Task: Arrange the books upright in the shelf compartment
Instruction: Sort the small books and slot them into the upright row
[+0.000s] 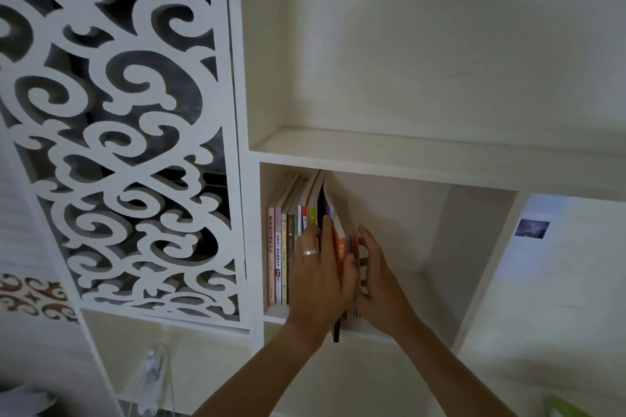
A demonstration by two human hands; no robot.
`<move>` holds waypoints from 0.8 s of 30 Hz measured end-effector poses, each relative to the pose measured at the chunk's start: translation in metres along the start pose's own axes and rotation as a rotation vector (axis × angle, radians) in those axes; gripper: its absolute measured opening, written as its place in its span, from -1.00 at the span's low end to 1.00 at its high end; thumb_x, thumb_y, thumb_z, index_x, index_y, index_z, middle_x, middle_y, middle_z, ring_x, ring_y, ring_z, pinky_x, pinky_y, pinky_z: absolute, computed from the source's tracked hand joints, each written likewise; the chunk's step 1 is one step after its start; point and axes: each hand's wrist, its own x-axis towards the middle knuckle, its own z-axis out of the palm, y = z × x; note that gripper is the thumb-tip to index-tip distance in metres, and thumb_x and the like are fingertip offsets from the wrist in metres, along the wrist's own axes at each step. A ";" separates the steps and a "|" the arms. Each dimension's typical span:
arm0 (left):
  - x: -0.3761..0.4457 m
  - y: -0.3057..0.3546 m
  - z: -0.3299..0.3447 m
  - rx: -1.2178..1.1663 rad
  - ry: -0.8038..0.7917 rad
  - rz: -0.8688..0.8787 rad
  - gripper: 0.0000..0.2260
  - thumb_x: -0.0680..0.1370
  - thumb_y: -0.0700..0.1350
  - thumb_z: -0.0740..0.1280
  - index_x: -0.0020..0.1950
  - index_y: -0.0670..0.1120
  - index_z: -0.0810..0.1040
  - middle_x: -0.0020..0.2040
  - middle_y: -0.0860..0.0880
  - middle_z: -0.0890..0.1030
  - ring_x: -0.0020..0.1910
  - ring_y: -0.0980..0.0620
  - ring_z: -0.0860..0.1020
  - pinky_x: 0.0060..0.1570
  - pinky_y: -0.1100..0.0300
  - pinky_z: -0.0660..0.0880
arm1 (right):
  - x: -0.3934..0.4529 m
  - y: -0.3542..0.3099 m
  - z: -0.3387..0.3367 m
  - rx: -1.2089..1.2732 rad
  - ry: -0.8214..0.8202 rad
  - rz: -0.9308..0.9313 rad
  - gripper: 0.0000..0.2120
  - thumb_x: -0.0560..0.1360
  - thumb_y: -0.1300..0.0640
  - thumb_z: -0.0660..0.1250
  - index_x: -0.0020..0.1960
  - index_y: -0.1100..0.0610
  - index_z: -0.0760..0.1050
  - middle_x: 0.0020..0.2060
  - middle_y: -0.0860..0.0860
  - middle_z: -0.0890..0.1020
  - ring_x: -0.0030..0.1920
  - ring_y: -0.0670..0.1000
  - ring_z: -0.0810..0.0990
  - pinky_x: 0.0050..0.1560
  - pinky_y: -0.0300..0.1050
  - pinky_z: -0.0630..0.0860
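While most books (283, 247) already stand upright at the left wall of the shelf compartment (474, 247), the left hand (320, 276) and right hand (376, 276), fingers straight, press the last leaning volumes (342, 237) between them.

white shelving unit (389, 159), cream back panels, soft dim light. left: carved white scrollwork screen (128, 132), dark behind the cutouts. far left, brown-patterned wall strip (30, 294). right: pale wall (559, 281) bearing a small dark photo (531, 228).
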 end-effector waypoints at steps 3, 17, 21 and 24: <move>0.016 0.002 -0.016 -0.160 0.062 -0.030 -0.69 0.65 0.00 0.18 0.31 -0.10 0.49 0.16 -0.04 0.43 0.07 0.05 0.46 0.00 0.10 0.52 | -0.009 -0.013 -0.001 0.056 -0.005 -0.030 -0.24 0.60 -0.27 0.23 0.62 -0.10 -0.09 0.53 -0.32 0.17 0.41 -0.25 0.42 0.29 -0.01 0.59; -0.007 -0.009 -0.010 -0.307 0.012 -0.138 -0.67 0.69 0.10 0.04 0.37 0.04 0.41 -0.04 0.02 0.57 -0.12 0.07 0.57 -0.15 0.10 0.59 | -0.007 -0.021 0.021 -0.166 0.003 -0.041 -0.52 0.52 -0.17 0.33 0.41 -0.12 0.46 0.58 -0.22 0.10 0.36 -0.16 0.50 0.27 -0.14 0.57; 0.014 -0.005 -0.023 -0.240 0.089 -0.052 -0.69 0.67 -0.07 0.13 0.38 -0.05 0.49 0.10 0.01 0.49 -0.06 0.27 0.49 -0.16 0.50 0.40 | -0.002 -0.029 0.024 -0.228 0.000 -0.006 -0.62 0.50 -0.20 0.33 0.26 -0.10 0.56 0.54 -0.13 0.20 0.49 -0.14 0.35 0.23 -0.01 0.60; 0.025 -0.008 -0.030 -0.266 0.010 -0.051 -0.70 0.69 -0.09 0.13 0.39 0.00 0.47 0.09 -0.04 0.50 -0.14 0.26 0.50 -0.26 0.49 0.38 | 0.001 -0.027 0.024 -0.202 -0.045 0.009 -0.79 0.51 -0.10 0.41 0.14 -0.14 0.60 0.51 -0.22 0.27 0.56 -0.26 0.11 0.34 0.03 0.53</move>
